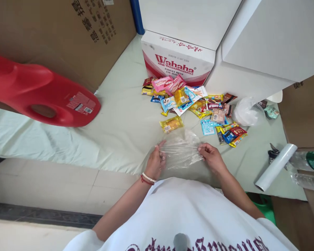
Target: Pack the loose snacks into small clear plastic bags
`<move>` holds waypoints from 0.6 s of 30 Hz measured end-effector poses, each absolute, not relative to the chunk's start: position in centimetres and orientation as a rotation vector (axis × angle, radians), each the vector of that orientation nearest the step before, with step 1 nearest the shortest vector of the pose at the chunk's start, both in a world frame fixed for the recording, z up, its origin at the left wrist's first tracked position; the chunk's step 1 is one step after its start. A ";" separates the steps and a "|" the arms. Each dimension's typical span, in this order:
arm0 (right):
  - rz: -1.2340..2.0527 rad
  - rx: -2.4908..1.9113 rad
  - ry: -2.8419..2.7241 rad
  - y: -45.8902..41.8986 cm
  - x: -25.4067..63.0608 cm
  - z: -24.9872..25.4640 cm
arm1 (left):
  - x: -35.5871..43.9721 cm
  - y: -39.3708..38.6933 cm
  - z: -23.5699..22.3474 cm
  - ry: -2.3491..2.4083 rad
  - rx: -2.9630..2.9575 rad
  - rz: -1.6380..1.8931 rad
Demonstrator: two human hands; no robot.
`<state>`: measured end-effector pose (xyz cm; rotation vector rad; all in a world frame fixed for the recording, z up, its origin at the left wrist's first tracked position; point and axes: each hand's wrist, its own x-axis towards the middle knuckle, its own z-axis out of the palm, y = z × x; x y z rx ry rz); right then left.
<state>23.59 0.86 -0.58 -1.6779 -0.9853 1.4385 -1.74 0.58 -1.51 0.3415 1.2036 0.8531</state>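
A clear plastic bag [183, 150] is stretched between my two hands, just above the near edge of the table. My left hand [155, 162], with a white and a red bracelet at the wrist, grips the bag's left side. On the other side, my right hand [211, 157] pinches the bag between thumb and fingers. Right beyond the bag lies a single yellow snack packet [172, 124]. Behind it is a heap of small wrapped snacks [183, 97], with pink, blue, yellow and brown wrappers. More snack packets [231, 134] lie near my right hand.
A white Wahaha carton [176, 59] stands behind the snacks. To the left is a large red jug [49, 94] by a brown cardboard box [54, 38]. On the right are a bundle of clear plastic bags [247, 112], a white roll [276, 167] and plastic bottles [307, 162].
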 end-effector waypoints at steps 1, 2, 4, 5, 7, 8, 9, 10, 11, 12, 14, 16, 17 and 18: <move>1.482 -1.691 -0.971 0.2 24.5 -0.6 | -1.9 0.2 -1.7 1.258 0.397 0.833; 1.538 -1.699 -0.978 -0.4 25.1 -0.6 | -2.0 -0.3 -1.9 1.336 0.484 0.807; 1.596 -1.708 -1.015 -1.6 25.7 -0.4 | -1.9 -1.3 -2.2 1.577 0.763 0.780; 1.572 -1.716 -1.022 -2.0 25.8 -0.4 | -1.9 -1.7 -2.3 1.731 0.957 0.787; 1.441 -1.735 -0.993 -2.1 25.4 -0.3 | -1.8 -2.5 -2.3 2.005 1.424 0.828; 1.369 -1.738 -0.954 -1.7 25.2 -0.3 | -1.8 -2.7 -2.2 2.066 1.677 0.834; 1.315 -1.731 -0.904 -1.1 24.9 -0.3 | -1.8 -2.7 -2.2 2.036 1.932 0.812; 1.287 -1.719 -0.850 -0.2 24.6 -0.5 | -1.8 -2.5 -2.1 1.904 2.175 0.755; 1.283 -1.713 -0.807 0.8 24.3 -0.7 | -1.8 -2.2 -2.1 1.699 2.373 0.671; 1.297 -1.714 -0.784 1.9 24.0 -1.0 | -1.8 -1.6 -2.1 1.479 2.506 0.577; 1.341 -1.737 -0.799 4.1 23.1 -1.7 | -1.6 -0.2 -2.3 1.200 2.600 0.420; 1.327 -1.796 -0.940 6.1 21.8 -2.6 | -1.2 1.0 -2.6 1.227 2.589 0.358; 1.298 -1.817 -1.026 6.8 21.2 -3.0 | -1.1 1.5 -2.9 1.297 2.575 0.349; 1.270 -1.827 -1.106 7.4 20.6 -3.3 | -0.9 1.7 -3.1 1.361 2.565 0.341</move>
